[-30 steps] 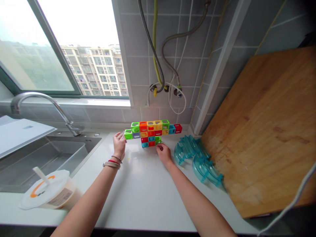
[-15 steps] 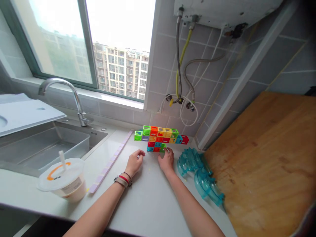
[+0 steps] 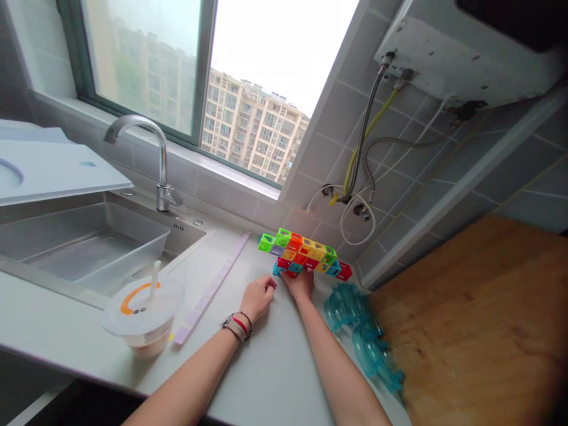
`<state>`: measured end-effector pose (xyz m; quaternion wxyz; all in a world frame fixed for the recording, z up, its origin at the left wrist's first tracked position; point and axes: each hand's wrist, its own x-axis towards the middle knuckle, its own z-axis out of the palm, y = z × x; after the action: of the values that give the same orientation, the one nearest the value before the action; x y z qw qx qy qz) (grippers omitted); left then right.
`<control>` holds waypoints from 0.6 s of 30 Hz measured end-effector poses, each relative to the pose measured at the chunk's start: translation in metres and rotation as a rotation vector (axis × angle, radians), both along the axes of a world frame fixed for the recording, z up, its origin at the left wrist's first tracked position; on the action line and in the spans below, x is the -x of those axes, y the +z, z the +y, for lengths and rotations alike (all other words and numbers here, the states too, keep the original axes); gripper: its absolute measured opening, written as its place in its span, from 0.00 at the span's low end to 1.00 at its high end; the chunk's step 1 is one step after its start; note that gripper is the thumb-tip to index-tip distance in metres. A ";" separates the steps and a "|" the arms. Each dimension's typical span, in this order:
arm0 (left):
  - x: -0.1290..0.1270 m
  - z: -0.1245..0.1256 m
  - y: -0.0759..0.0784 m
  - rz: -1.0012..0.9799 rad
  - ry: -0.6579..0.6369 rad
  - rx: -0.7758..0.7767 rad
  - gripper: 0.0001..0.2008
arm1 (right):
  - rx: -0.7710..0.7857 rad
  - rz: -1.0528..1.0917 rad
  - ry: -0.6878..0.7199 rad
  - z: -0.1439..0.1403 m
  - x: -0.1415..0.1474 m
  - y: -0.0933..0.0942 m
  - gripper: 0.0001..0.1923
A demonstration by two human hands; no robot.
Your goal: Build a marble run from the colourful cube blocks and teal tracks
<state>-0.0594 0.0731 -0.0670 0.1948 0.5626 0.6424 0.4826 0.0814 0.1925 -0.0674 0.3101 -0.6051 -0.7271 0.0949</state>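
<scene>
Near tiled wall (image 3: 331, 135), block structure (image 3: 302, 259): long axis left-right, red end (image 3: 343, 272) right.

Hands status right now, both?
Left hand: loosely closed, nothing visibly held.
Right hand: at the toy blocks, partly hidden; grip can't be told.

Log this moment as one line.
left hand: fingers curled, near block structure | right hand: at its lower blocks | right side: teal plastic pieces | left side: lidded cup

Blocks (image 3: 306, 254) right of cup (image 3: 148, 319), apparently near wall (image 3: 268, 213)
</scene>
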 end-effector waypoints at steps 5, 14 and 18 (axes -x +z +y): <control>-0.001 0.002 -0.003 0.005 -0.006 0.011 0.12 | 0.021 -0.093 -0.095 0.009 0.002 0.000 0.42; -0.002 0.001 0.001 0.047 0.010 0.034 0.12 | 0.015 -0.147 -0.103 0.038 -0.009 -0.002 0.43; -0.003 -0.001 0.006 0.061 0.008 0.047 0.12 | 0.009 -0.130 -0.081 0.057 -0.015 -0.003 0.41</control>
<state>-0.0560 0.0725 -0.0611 0.1863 0.5697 0.6614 0.4509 0.0969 0.2495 -0.0708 0.2633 -0.6401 -0.7203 0.0462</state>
